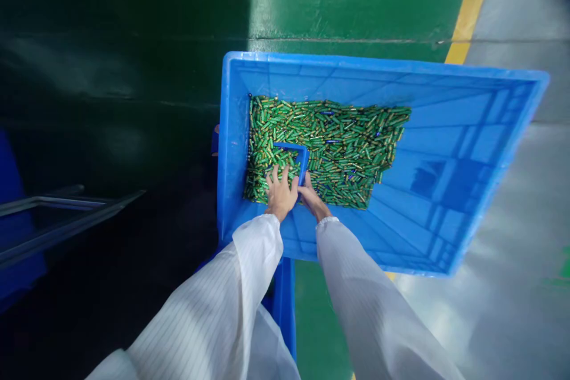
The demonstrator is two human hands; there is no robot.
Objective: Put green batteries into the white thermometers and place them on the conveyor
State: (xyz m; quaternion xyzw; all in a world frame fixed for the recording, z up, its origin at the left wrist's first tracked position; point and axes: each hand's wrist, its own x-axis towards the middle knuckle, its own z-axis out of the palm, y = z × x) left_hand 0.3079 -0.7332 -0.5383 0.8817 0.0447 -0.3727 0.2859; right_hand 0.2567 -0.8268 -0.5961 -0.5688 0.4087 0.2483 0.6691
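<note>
A large blue plastic bin [383, 65] holds a deep layer of small green cylinders with gold-coloured ends [342, 136]; a few dark blue ones lie among them. Within the pile sits a small blue tray [304, 160], its far and right walls showing and the rest covered by cylinders and hands. My left hand [280, 193] rests on the cylinders at the tray, fingers spread apart. With thumb and fingers at the tray's right wall, my right hand [312, 197] grips it; part of those fingers is hidden below.
Under the bin is a green floor [356, 0] with a yellow line [474, 0] and grey floor beyond it. A metal frame [66, 205] stands in shadow at the left. Another blue container [285, 303] shows beneath my sleeves, close to the bin's near side.
</note>
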